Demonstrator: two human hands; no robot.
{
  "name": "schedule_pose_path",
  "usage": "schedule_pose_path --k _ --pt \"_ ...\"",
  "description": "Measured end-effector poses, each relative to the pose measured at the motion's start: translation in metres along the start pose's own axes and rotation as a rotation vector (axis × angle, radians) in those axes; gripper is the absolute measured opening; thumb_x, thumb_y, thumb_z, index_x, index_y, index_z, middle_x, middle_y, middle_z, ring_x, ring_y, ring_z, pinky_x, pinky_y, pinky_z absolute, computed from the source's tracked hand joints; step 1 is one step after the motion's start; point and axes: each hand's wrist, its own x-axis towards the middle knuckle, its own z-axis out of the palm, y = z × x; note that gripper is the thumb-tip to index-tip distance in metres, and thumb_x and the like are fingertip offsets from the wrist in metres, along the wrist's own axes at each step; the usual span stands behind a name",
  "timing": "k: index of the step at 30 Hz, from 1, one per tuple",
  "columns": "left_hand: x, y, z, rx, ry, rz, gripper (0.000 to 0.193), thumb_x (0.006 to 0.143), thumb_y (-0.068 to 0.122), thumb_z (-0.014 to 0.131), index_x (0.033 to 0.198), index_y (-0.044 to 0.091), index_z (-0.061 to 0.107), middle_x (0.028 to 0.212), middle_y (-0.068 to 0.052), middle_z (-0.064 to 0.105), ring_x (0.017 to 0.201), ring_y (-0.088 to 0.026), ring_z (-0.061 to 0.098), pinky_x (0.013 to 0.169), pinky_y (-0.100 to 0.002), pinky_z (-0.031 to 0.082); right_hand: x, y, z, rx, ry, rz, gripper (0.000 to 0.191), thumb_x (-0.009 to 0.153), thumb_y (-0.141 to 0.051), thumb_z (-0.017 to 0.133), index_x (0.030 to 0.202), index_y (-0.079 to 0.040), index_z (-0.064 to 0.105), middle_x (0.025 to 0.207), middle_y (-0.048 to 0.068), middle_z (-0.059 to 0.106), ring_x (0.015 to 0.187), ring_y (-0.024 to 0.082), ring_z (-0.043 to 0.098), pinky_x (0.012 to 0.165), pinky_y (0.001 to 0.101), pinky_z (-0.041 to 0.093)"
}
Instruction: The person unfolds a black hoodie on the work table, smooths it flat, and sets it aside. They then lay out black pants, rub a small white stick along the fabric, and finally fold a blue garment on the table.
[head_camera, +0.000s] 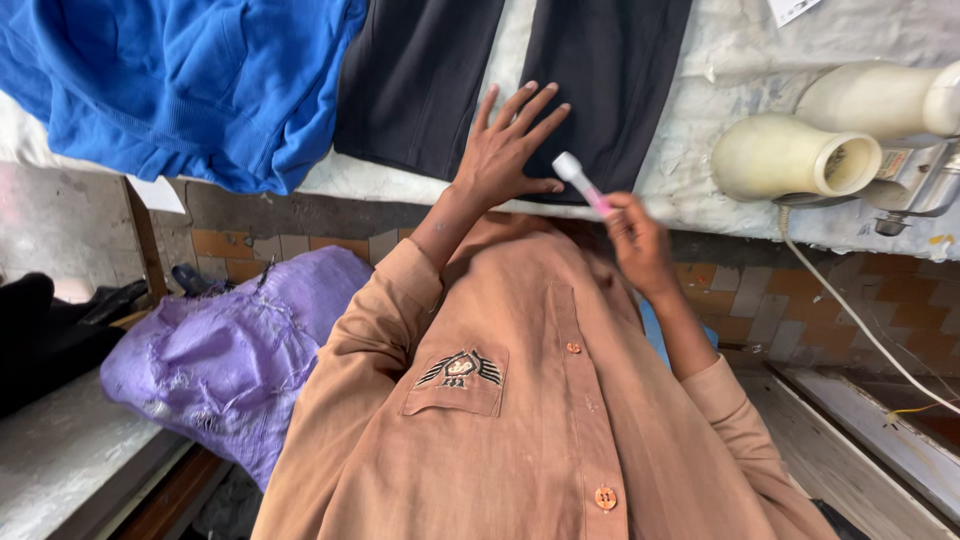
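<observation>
razor (582, 184) in right hand (636, 243)

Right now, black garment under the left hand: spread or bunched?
Spread. The black garment lies flat on the table, left hand pressed open on it.

We count two hands (505, 150) (ours), one brush (583, 183), two dark trouser legs (420, 80), one blue garment (190, 80), one purple sack (240, 350), one iron (840, 140)
</observation>
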Motion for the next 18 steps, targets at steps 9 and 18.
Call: schedule_pose_path --k 9,18 --pt "0.002 0.009 -0.019 0.053 -0.066 -0.051 0.125 0.059 0.085 0.078 0.161 0.030 0.031 0.168 0.000 0.024 0.156 -0.034 0.015 0.126 -0.064 0.004 0.003 -0.008 0.013 -0.218 0.199 -0.157 0.033 0.103 -0.001 0.055 0.134 -0.001 0.068 0.126 0.026 0.071 0.109 0.036 0.072 0.089 0.0420 0.057" --pt "-0.002 0.008 -0.014 0.079 -0.102 -0.081 0.130 0.051 0.080 0.083 0.160 0.031 0.032 0.167 0.000 0.025 0.155 -0.036 0.015 0.125 -0.066 0.006 0.009 -0.013 0.018 -0.114 0.551 0.083 0.038 0.103 0.002 0.050 0.138 -0.003 0.063 0.128 0.020 0.070 0.104 0.031 0.076 0.082 0.0359 0.056"
